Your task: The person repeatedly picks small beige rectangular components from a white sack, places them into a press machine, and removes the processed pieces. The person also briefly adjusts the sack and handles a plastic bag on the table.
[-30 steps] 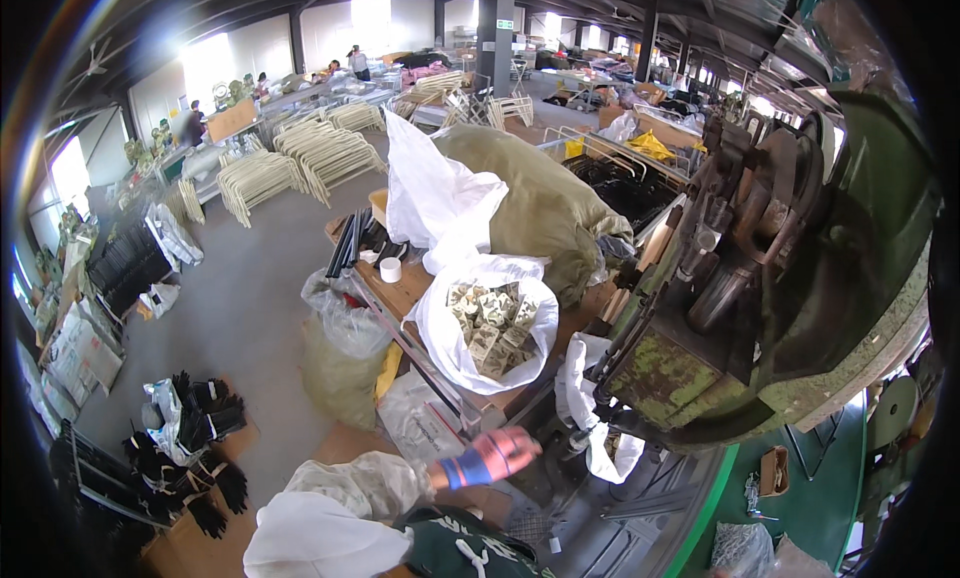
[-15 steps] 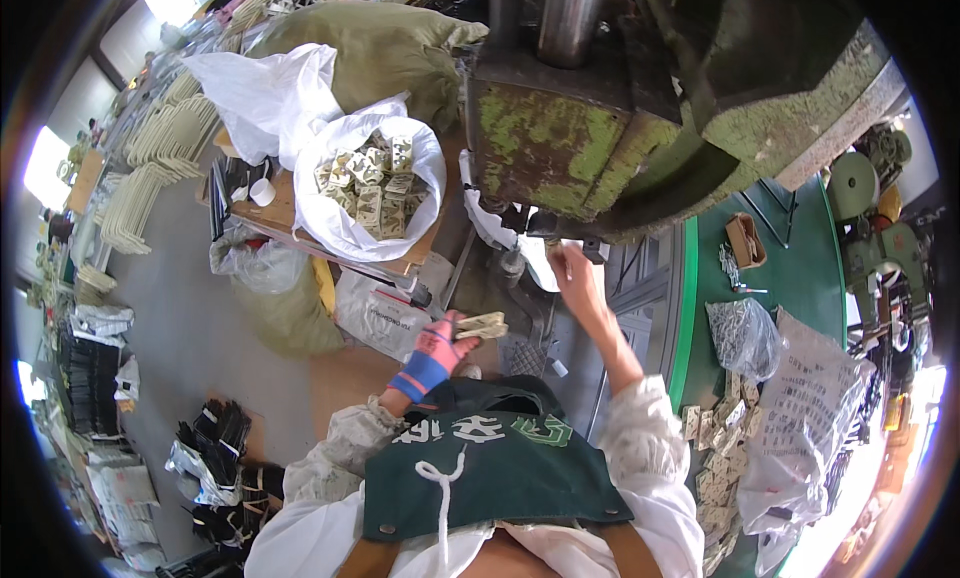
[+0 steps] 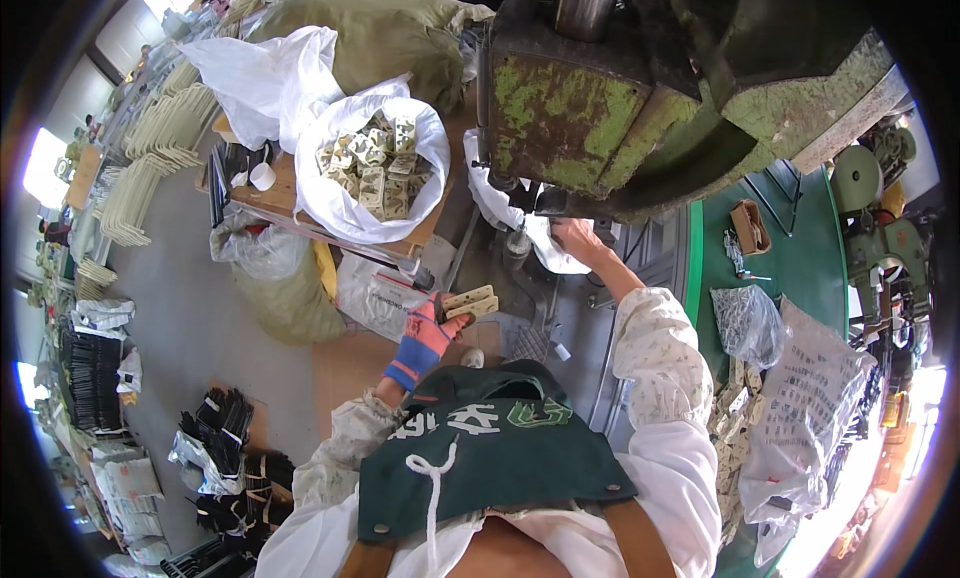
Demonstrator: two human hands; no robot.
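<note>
My left hand (image 3: 424, 336), in a pink and blue glove, is closed around a few cream bracket plates with holes (image 3: 472, 300), which stick out to the right, slightly fanned. My bare right hand (image 3: 582, 242) reaches up under the head of a worn green press (image 3: 570, 118). Its fingers are bent together beside a white sheet (image 3: 545, 246) hanging below the press. The fingertips are partly hidden, and what they hold, if anything, does not show.
At left of the press, a white sack (image 3: 318, 200) full of similar cream pieces sits on a wooden table (image 3: 280, 206). On the right stands a green table (image 3: 800, 278) with a clear bag (image 3: 748, 323), a small brown box (image 3: 750, 228) and loose cream pieces (image 3: 735, 408).
My left hand has moved slightly up and left, and the plates in it have turned so their holed faces show. My right hand has shifted up a little and to the right under the press.
</note>
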